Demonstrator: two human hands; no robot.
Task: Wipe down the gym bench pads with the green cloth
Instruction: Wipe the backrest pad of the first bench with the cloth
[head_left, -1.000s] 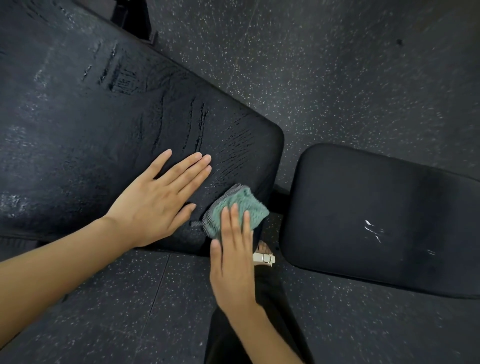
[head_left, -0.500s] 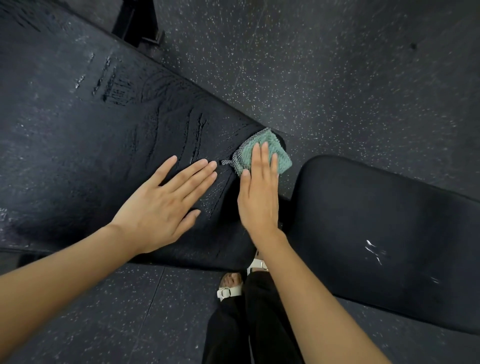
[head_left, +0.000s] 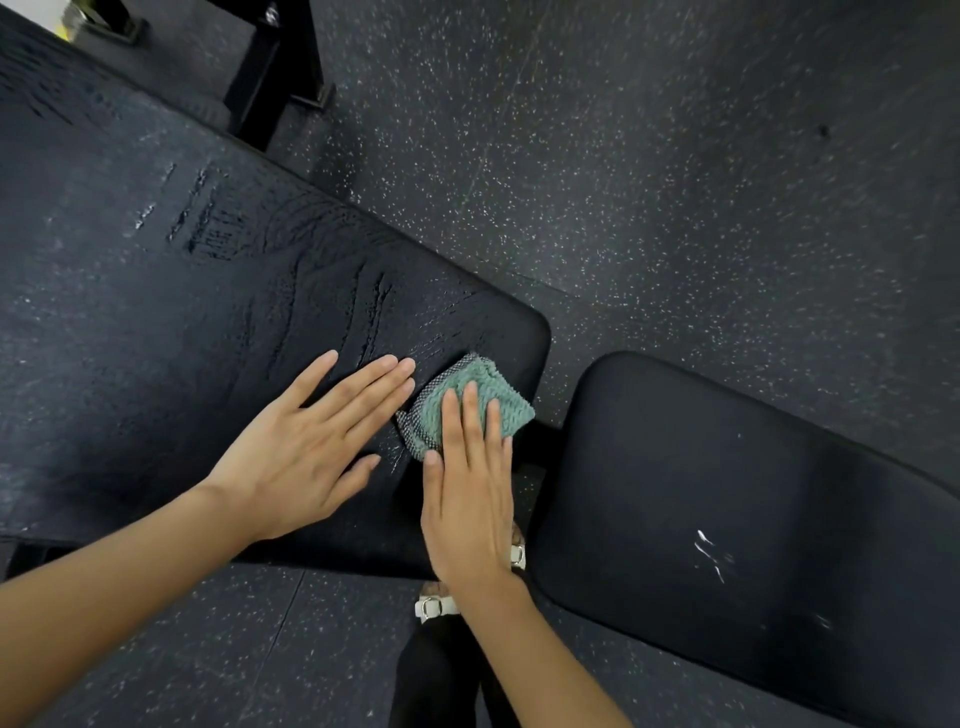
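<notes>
Fingers (head_left: 470, 415) of the right hand (head_left: 470, 504) lie straight, pressed together, atop the green cloth (head_left: 487, 376) on the long pad (head_left: 208, 338).

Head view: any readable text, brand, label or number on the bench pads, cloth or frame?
None readable.
Long pad: worn cracks, no lettering.
Short pad: white marks are scuffs, not characters.
Green cloth: no tag shows.
Yellow-edged item, top-left corner: too small to read.

The green cloth (head_left: 470, 400) is nubbly knit with a mesh edge; the long pad (head_left: 182, 338) is cracked, worn vinyl; the short pad (head_left: 727, 467) smooth, matt, scuffed; the floor (head_left: 675, 182) speckled rubber.
</notes>
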